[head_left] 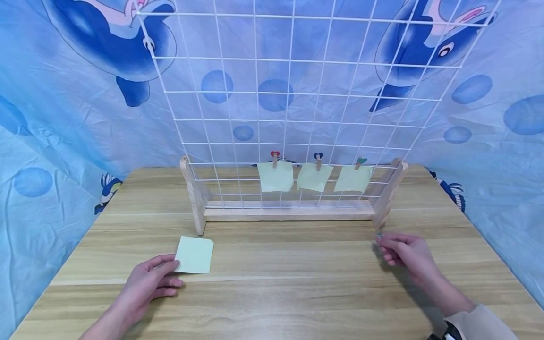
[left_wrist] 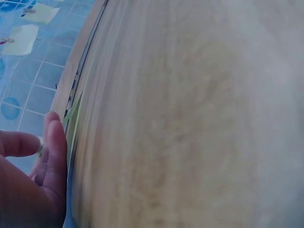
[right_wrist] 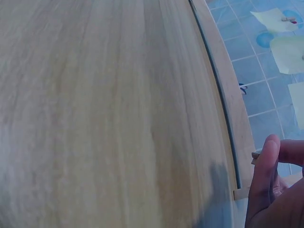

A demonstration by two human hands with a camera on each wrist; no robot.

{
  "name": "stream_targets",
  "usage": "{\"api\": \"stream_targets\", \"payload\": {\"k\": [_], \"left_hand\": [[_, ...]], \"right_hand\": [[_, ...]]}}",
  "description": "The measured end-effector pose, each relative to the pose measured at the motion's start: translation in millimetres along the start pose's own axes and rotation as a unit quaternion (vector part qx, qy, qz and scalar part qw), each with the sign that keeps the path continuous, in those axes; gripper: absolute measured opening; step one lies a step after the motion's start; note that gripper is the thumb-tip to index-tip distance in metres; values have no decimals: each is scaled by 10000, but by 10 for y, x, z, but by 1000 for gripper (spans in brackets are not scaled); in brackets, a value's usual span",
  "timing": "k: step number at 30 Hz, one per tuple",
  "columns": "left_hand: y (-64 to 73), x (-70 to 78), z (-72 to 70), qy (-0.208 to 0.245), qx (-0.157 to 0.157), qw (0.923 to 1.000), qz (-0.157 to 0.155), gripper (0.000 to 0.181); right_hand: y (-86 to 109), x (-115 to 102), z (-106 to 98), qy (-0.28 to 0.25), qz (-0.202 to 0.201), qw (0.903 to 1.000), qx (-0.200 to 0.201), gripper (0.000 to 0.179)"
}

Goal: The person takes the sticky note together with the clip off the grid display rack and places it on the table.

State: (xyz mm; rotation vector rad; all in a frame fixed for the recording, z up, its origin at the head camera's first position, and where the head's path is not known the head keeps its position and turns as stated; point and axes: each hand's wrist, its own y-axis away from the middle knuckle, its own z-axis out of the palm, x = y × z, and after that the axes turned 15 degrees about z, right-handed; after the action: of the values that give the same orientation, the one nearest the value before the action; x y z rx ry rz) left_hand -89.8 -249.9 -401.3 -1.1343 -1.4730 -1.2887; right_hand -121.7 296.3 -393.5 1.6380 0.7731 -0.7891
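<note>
At the front left, my left hand (head_left: 144, 284) pinches the left edge of a pale green paper note (head_left: 195, 255) between thumb and fingers. In the left wrist view this note (left_wrist: 73, 121) appears nearly edge-on. Beside the rack's right foot, my right hand (head_left: 409, 257) holds a small wooden clothespin (right_wrist: 255, 155) between thumb and finger. Most of that clothespin is hidden by the fingertips. A white wire grid rack (head_left: 289, 94) carries three similar notes, the left note (head_left: 276, 178), middle note (head_left: 313, 178) and right note (head_left: 352, 180), each held by a heart-topped clothespin.
The grid stands in a wooden base (head_left: 289, 214) with a left upright (head_left: 194, 198) and a right upright (head_left: 390, 193). Beneath it is a wood-grain table (head_left: 289, 283). Behind hangs a blue cloth (head_left: 76, 127) with cartoon figures.
</note>
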Motion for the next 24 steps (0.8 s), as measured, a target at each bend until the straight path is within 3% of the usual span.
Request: {"api": "stream_targets", "payload": {"k": [8,17,24], "left_hand": [[13,12,7,-701,-5,9969,366,50],[39,37,-37,-1533,-102,9867,535,46],[52,75,-72,-1797,-120,9819,588,50]], "right_hand": [[-34,23,-20,145,70,9997,165,9],[-26,47,-14,172,84,9996,216,42],[-12,29,-5,0,147,9998,142,46]]}}
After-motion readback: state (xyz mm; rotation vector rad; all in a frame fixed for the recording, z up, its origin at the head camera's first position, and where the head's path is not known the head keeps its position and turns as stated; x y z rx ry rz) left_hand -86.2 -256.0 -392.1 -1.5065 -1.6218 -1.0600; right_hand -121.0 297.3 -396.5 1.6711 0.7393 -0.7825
